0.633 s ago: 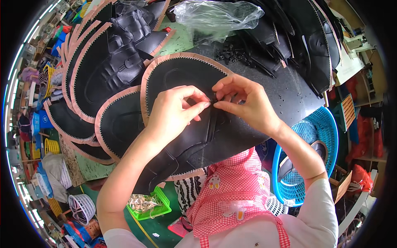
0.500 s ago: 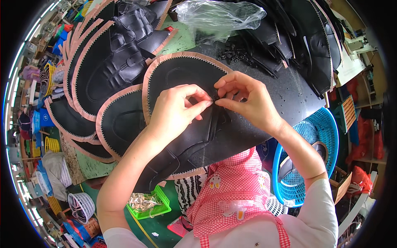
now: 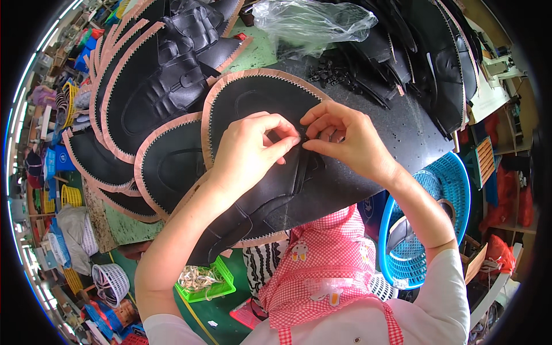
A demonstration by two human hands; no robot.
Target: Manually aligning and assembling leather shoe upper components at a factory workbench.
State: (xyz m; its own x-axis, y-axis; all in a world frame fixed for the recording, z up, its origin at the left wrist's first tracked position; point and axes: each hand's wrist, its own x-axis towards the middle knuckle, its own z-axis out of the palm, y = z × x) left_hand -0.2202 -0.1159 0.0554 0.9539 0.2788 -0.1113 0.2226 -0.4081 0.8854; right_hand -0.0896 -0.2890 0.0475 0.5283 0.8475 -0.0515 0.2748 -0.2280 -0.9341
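A black leather shoe upper (image 3: 247, 95), edged with a pinkish band and zigzag stitching, lies on the table in front of me. Above its middle, my left hand (image 3: 253, 152) pinches a small black piece (image 3: 303, 137) between thumb and forefinger. Facing it from the other side, my right hand (image 3: 352, 138) has its thumb and forefinger closed at the same piece, the other fingers curled. The fingertips partly cover the piece; it resembles a small buckle. A scatter of small black buckle-like parts (image 3: 333, 72) sits beyond my hands.
More stitched uppers (image 3: 135, 98) overlap at the left, and stacked black leather pieces (image 3: 428, 63) stand at the right. A clear plastic bag (image 3: 313, 23) lies at the back. Below the table are a blue basket (image 3: 464, 201) and a green tray of scraps (image 3: 230, 282).
Both hands stay close together over the upper, with only a slight shift of the fingertips. The whole scene is shifted slightly in the picture.
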